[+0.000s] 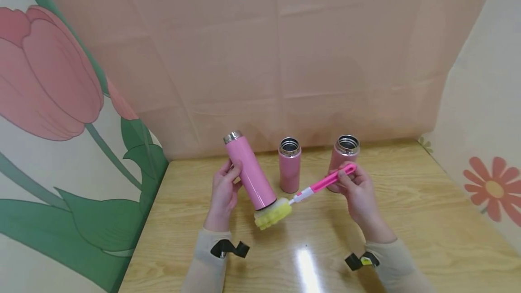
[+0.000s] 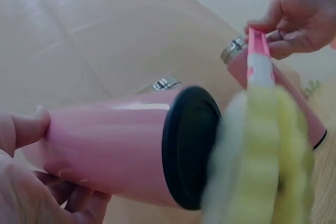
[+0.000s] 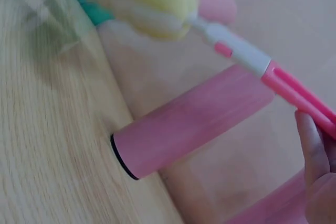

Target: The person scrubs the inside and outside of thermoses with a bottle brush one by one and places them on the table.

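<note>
My left hand (image 1: 226,186) grips a pink thermos bottle (image 1: 250,171) around its side, tilted, with the metal neck up and away to the left. The bottle's black base (image 2: 191,148) faces down and right. Between the fingers of my right hand (image 1: 360,193) is the pink handle of a bottle brush (image 1: 325,182), pinched near its end. The brush's yellow and white sponge head (image 1: 273,214) is right at the bottle's base. In the left wrist view the sponge (image 2: 283,150) stands beside that base, slightly blurred.
Two more pink bottles stand upright without lids on the wooden table (image 1: 195,248), a middle bottle (image 1: 290,166) and a right bottle (image 1: 346,148) partly behind my right hand. A pinkish cloth (image 1: 228,58) hangs behind the table. Flower-patterned panels flank both sides.
</note>
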